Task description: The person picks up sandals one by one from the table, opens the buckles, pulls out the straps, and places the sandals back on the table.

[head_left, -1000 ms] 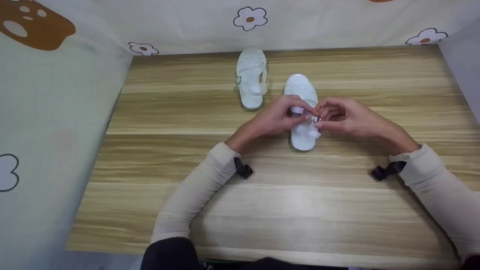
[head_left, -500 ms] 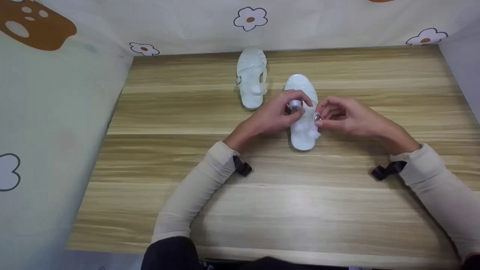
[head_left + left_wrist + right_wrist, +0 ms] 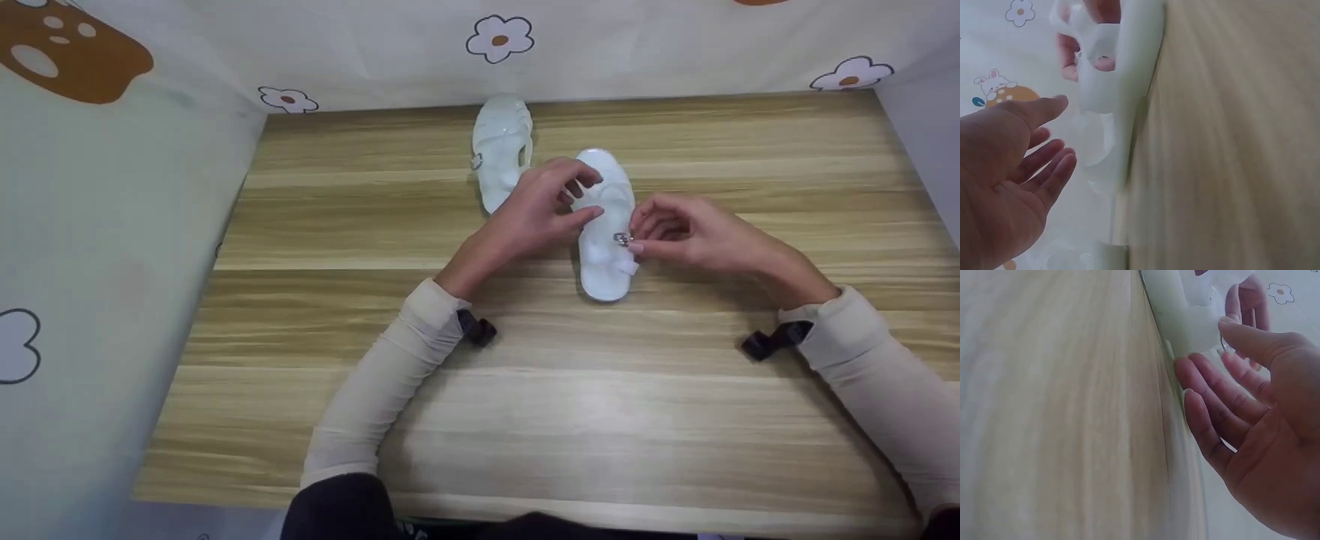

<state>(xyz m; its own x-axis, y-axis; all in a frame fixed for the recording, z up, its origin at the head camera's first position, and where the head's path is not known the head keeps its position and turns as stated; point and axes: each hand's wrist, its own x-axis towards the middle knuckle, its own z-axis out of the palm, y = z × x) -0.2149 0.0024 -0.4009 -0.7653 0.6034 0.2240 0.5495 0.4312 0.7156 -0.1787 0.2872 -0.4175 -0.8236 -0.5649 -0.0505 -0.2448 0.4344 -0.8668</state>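
A white sandal (image 3: 604, 281) lies on the table between the two hands, its toe pointing away. With thumb and index finger my right hand (image 3: 686, 232) pinches a small silver buckle (image 3: 622, 239) at the sandal's right side. My left hand (image 3: 529, 206) hovers by the sandal's left side, holding nothing. In the left wrist view its thumb and fingers (image 3: 1050, 160) are spread apart, and the sandal (image 3: 1143, 53) stands beyond them. The right wrist view has my right hand (image 3: 1280, 416) close against the sandal (image 3: 1176, 320); the buckle is mostly hidden there.
A second white sandal (image 3: 501, 124) lies at the back, left of the first, its heel partly covered by my left hand. The wood-patterned table (image 3: 525, 420) meets a flower-printed cloth wall (image 3: 637, 52) behind. Another pale wall (image 3: 112, 225) rises at the left.
My left hand has let go of the strap at the sandal, drawn back to the left and away, and spread its fingers. The right hand stays at the buckle, which has tipped inward.
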